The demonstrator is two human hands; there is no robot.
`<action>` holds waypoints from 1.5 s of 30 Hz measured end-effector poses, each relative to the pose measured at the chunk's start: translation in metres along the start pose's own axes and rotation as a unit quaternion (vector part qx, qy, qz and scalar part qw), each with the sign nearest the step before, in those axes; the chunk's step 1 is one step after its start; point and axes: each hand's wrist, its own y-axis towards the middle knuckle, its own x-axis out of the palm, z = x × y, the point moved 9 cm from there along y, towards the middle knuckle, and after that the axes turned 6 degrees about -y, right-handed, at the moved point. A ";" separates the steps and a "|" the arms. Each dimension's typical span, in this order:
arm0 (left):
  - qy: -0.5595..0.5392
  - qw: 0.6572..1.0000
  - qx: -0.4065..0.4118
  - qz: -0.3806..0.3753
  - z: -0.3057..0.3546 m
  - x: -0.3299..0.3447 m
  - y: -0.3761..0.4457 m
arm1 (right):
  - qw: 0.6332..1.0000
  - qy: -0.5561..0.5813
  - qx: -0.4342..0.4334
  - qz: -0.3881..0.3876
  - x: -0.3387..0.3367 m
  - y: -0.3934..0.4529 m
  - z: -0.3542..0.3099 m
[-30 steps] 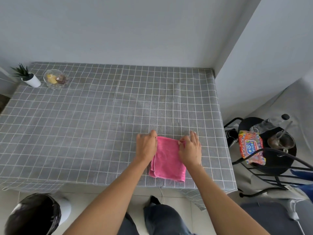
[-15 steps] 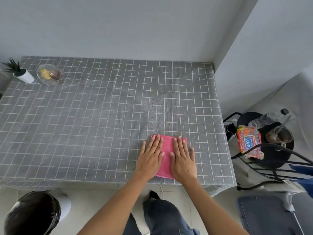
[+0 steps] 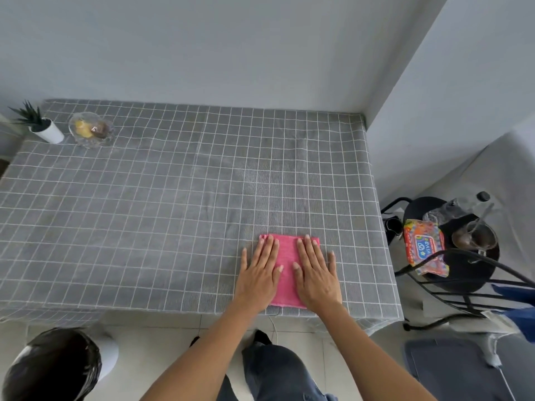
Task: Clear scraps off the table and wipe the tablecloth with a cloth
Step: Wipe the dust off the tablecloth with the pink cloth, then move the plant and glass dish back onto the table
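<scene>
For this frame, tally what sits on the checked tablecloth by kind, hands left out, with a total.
Pink cloth, folded, flat under the left hand and right hand: 1
Potted plant in a white pot: 1
Glass dish with food in it: 1
Total on the tablecloth: 3

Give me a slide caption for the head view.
Both hands press flat on a folded pink cloth on the grey checked tablecloth.

A second ago both hands pinched the pink cloth at its far edge. The left hand and right hand now lie flat on it.
</scene>
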 end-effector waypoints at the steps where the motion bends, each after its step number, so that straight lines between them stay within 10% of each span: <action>1: 0.009 1.000 0.002 -0.004 0.000 0.000 0.001 | 1.000 -0.004 0.002 -0.006 0.000 0.000 -0.001; 15: 0.027 0.999 -0.045 -0.011 -0.089 -0.110 0.003 | 0.989 -0.078 0.010 -0.123 -0.068 0.052 -0.039; 33: 0.065 0.980 -0.186 -0.012 -0.412 -0.215 -0.132 | 0.989 -0.065 -0.097 -0.092 -0.046 0.086 -0.381; 45: 0.053 0.977 -0.205 0.015 -0.508 -0.257 -0.129 | 0.985 -0.085 -0.123 -0.085 -0.052 0.136 -0.480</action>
